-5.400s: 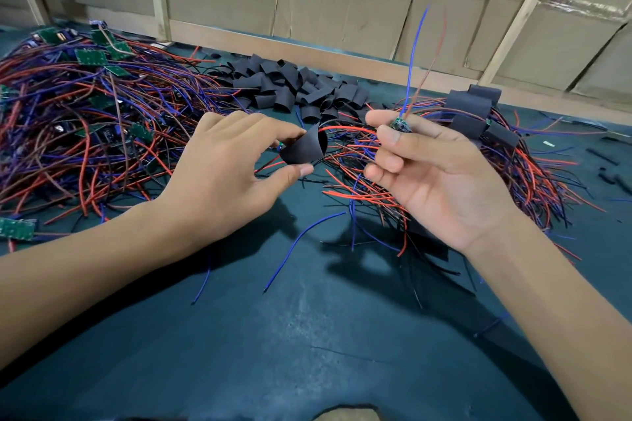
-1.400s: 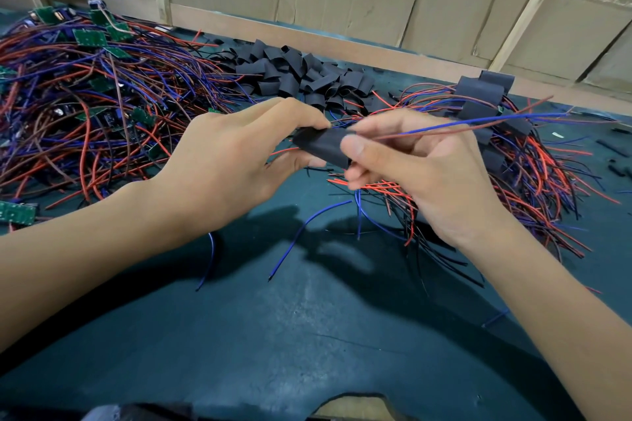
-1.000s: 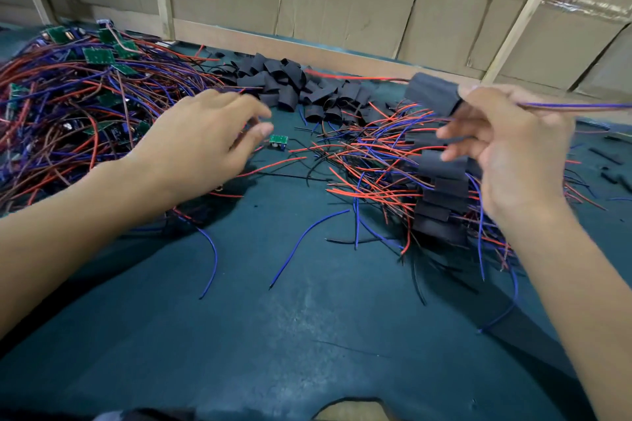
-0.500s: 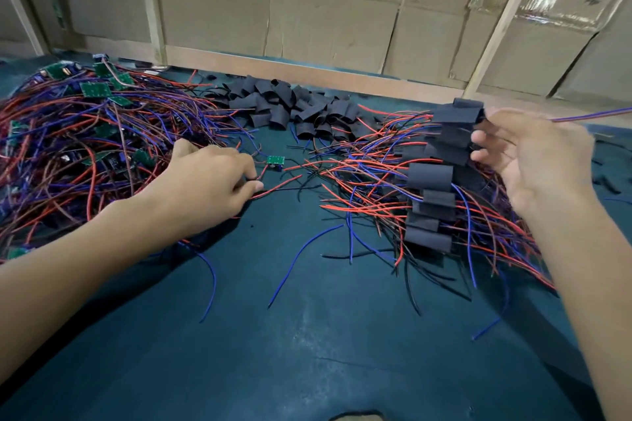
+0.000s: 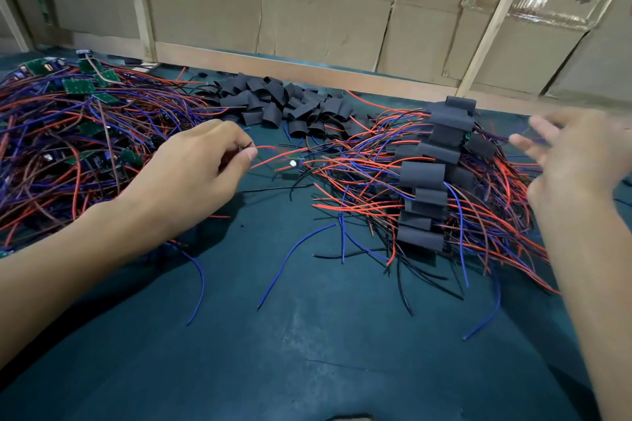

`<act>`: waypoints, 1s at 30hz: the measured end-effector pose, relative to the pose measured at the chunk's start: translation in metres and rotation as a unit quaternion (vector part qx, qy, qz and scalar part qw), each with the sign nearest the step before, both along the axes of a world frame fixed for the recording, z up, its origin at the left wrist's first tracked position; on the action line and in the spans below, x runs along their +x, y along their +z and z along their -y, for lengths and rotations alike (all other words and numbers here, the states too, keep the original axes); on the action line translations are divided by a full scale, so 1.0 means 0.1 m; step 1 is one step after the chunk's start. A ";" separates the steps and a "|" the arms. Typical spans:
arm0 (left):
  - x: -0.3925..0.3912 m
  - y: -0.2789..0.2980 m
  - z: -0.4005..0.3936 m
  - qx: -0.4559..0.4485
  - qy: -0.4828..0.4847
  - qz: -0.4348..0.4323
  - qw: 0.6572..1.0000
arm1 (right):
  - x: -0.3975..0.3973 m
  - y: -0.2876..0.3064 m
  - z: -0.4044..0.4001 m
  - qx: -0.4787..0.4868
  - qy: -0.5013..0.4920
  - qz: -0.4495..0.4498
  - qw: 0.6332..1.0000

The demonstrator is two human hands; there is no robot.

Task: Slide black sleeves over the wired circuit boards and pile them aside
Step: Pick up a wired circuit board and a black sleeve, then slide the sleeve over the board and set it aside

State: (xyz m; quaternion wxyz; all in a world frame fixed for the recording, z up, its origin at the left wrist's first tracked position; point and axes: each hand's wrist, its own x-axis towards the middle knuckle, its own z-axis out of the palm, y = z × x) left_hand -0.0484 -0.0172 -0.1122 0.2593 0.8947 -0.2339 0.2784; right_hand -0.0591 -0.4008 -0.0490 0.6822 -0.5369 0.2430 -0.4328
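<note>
the left hand [image 5: 191, 178] pinches a red wire [image 5: 273, 155] just beside the bare-board heap [image 5: 68, 133]; its small board [image 5: 293, 163] trails to the right, light and floppy, so better held at the stiff board. soft loose sleeves [image 5: 280, 106] lie far centre. sleeved pile [image 5: 431, 174] right; right hand [image 5: 574, 161] spread, blurred.

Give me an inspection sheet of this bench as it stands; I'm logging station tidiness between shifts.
Surface: dark green mat, bare in front.
Job's things: unsleeved boards pile on the left; loose black sleeves at the back; sleeved boards stack on the right.
Clutter: stray cut wires mid-mat.
Grippers: left hand pinches a red wire; right hand open, blurred, holds nothing.
Cables: red, blue and black leads tangled across both piles.
Surroundings: cardboard wall with wooden battens.
</note>
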 end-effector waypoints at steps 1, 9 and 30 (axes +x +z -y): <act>-0.01 0.01 0.00 -0.004 -0.007 0.007 1.000 | -0.01 0.01 -0.01 -0.063 -0.025 -0.015 0.998; -0.09 0.03 0.05 0.033 -0.084 0.062 0.994 | -0.21 -0.24 -0.73 -0.601 0.088 0.112 0.787; -0.21 0.06 0.07 0.093 -0.129 -0.048 0.986 | -0.26 -0.37 -1.07 -0.410 0.303 0.099 0.855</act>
